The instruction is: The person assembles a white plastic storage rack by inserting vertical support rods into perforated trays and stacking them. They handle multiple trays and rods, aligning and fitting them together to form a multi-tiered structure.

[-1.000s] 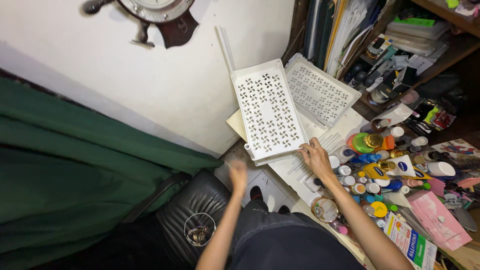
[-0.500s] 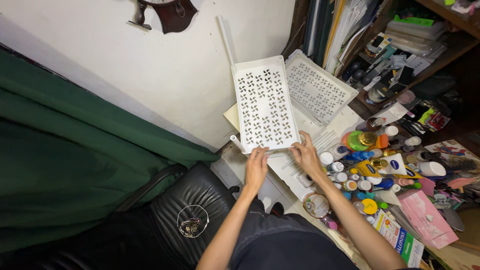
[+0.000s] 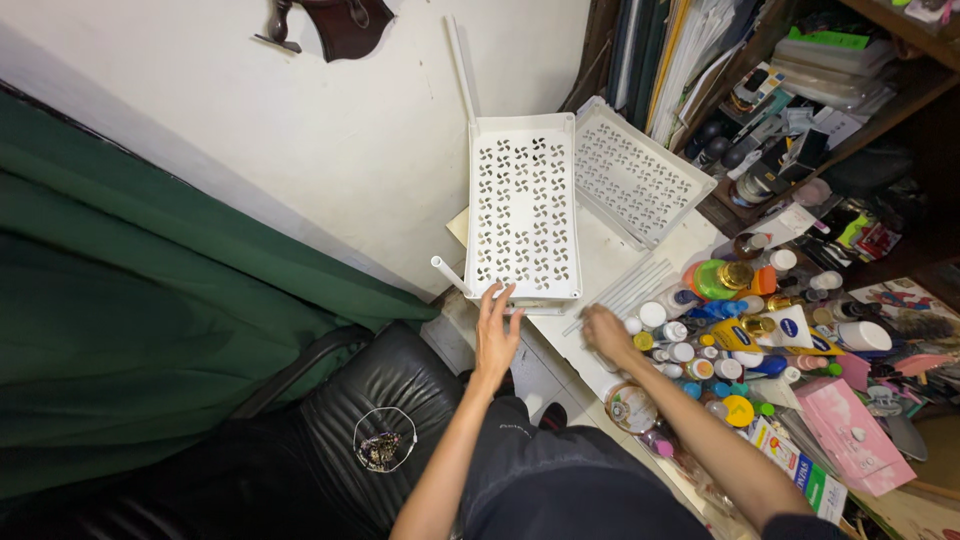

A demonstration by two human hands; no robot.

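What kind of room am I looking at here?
Probably a cramped home storage or hobby corner: crowded wooden shelves of papers and boxes, a desktop heap of small bottles and jars, and a black leather chair beside perforated white plastic trays.

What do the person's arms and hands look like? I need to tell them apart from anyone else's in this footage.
Both forearms are bare, with no gloves, and no watch or rings that I can make out. The left hand and right hand are uncovered. A dark sleeve edge shows at the right upper arm, near the frame's bottom.
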